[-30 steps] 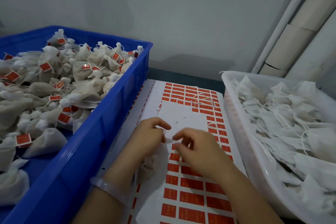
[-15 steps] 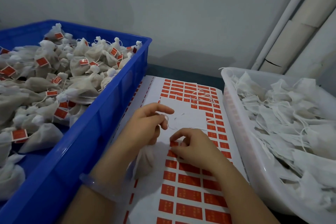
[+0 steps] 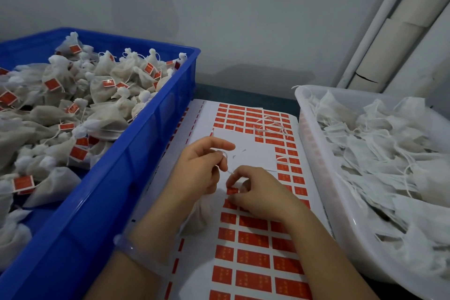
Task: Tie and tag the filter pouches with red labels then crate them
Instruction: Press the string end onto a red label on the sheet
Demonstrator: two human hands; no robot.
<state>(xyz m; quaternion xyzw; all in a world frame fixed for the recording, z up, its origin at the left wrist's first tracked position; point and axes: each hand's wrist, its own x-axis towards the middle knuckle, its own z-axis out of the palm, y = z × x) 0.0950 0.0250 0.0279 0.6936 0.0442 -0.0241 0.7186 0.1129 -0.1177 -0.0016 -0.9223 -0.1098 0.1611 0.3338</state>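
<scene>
Left hand [image 3: 199,168] pinches the thin white string [image 3: 224,154] of the soft white filter pouch [image 3: 198,217], likely presenting it for tagging. Right hand [image 3: 261,193] pinches a small red paper label [image 3: 232,190] just beside it.

Glossy blue plastic crate [image 3: 126,192], matt fabric pouches [image 3: 104,90]

Dim, cool, even light; soft shadows on the wall [image 3: 219,19]. Slight overall softness. Wide-angle bending at edges.
</scene>
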